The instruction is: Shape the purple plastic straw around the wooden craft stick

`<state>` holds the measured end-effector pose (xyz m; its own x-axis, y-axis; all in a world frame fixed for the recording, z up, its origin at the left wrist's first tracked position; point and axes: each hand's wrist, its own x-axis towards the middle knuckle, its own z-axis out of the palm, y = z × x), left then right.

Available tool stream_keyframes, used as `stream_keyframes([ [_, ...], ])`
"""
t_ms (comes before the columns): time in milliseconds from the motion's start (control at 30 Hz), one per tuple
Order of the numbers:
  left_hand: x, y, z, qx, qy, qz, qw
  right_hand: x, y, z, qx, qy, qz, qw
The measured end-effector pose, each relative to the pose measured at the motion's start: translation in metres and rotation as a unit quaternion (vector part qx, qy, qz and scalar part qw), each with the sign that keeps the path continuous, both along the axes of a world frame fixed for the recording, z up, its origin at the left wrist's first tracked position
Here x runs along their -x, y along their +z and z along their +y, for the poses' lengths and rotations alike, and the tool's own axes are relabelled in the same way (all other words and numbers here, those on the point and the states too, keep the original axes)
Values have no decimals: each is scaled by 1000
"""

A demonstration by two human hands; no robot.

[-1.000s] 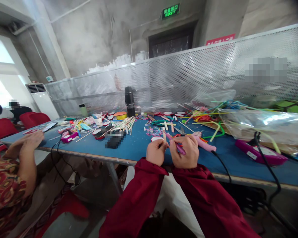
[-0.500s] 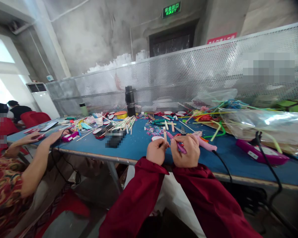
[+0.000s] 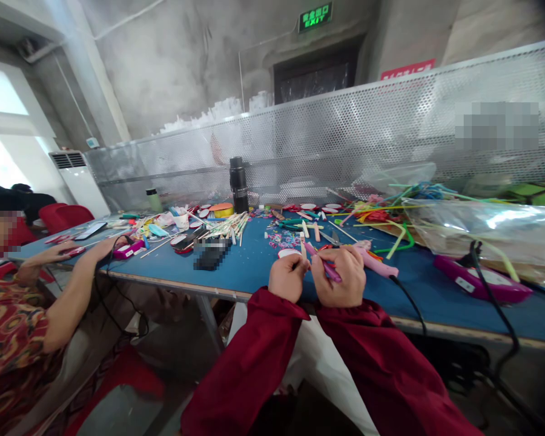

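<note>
My left hand [image 3: 287,277] is closed over the table's front edge, pinching a small pale flat stick [image 3: 303,247] that points upward between thumb and finger. Close beside it, my right hand [image 3: 343,276] grips a purple pen-like tool [image 3: 332,272], its tip near the stick. Whether the tip touches the stick I cannot tell. Just right of this hand lies a pink tool with a handle and black cord [image 3: 381,265], partly covered by the fingers. A round red-rimmed white piece [image 3: 289,253] rests behind my left hand, with small coloured bits [image 3: 285,238] scattered beyond.
A black flask [image 3: 238,184], a bundle of thin sticks [image 3: 227,227] and a dark phone-like object [image 3: 212,253] stand or lie leftward. A purple corded device [image 3: 484,280] and clear plastic bags [image 3: 490,227] occupy the right. At left, another person's arm [image 3: 75,290] reaches onto the table [image 3: 249,274].
Both hands keep nearly the same pose and hold the same things. The stick and the tool's tip have shifted only slightly; the view has moved a touch.
</note>
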<state>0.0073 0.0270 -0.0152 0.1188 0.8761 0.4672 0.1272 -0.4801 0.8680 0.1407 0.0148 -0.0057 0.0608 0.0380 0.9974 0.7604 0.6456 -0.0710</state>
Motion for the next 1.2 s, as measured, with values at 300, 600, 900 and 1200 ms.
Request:
stream_keyframes([
  [300, 0, 3, -1, 17, 0, 10, 1000, 0, 1, 0, 14, -1, 9, 1000],
  [600, 0, 2, -1, 6, -6, -8, 1000, 1, 1, -1, 12, -7, 7, 1000],
  [900, 1, 2, -2, 2, -5, -5, 1000, 2, 3, -2, -5, 4, 5, 1000],
  [1200, 0, 4, -3, 17, 5, -9, 1000, 1, 3, -3, -7, -2, 4, 1000],
])
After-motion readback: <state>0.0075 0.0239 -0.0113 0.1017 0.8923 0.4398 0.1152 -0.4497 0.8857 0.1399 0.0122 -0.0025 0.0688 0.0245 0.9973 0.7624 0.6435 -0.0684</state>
